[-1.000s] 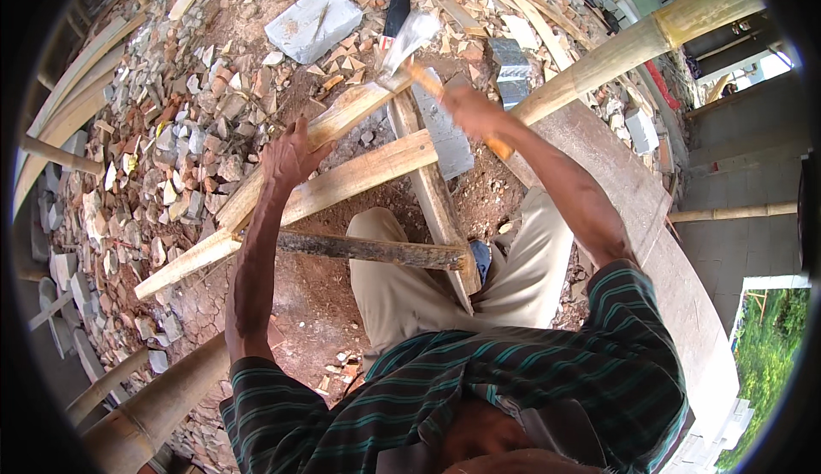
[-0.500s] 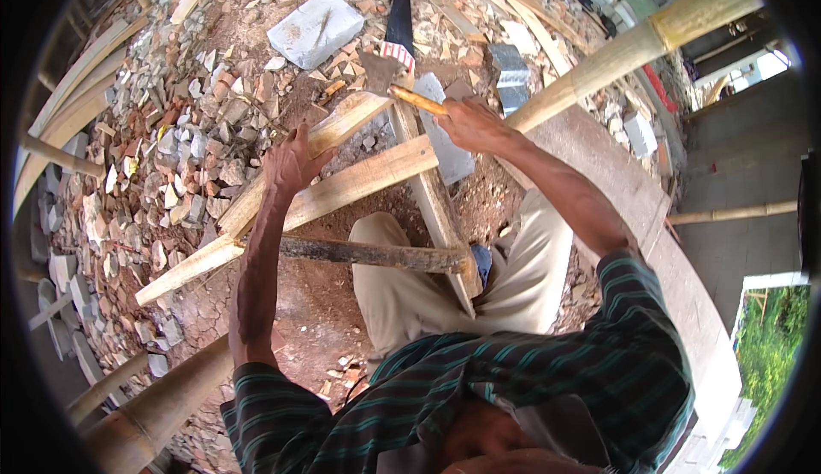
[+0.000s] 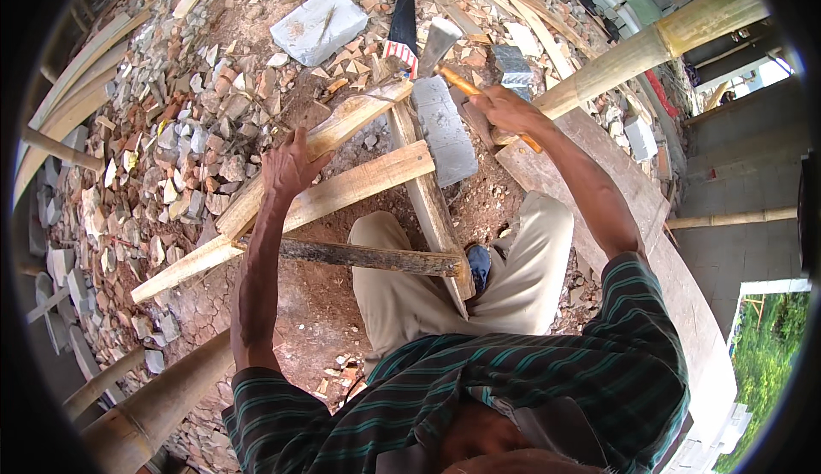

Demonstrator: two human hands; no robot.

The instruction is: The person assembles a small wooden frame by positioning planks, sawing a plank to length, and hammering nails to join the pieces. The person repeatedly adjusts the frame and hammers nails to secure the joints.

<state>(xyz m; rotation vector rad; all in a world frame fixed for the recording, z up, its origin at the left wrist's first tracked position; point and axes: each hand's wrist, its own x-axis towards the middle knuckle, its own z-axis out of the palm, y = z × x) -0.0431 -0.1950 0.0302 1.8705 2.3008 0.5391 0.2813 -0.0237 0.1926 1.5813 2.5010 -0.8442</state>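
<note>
Closing around the wooden handle of a hatchet (image 3: 440, 42), the fingers of the right hand (image 3: 506, 111) sit right of upper centre in the frame, with the grey metal head raised near the top centre, apart from the wood. The left hand (image 3: 289, 164), left of centre, grips a pale beam (image 3: 355, 121), thumb along its lower edge and fingers across its upper side. That beam slants up to the right toward upper centre, its far end by a steep plank (image 3: 428, 200). Below it runs a second pale board (image 3: 368, 176), and lower still a dark batten (image 3: 368, 254) ends against the plank. A grey block (image 3: 446, 132) lies just right of the plank. Farther out, a white block (image 3: 319, 27) rests upper centre-left, broken rubble (image 3: 184, 145) covers the left, and a bamboo pole (image 3: 629, 59) crosses the upper right.
</note>
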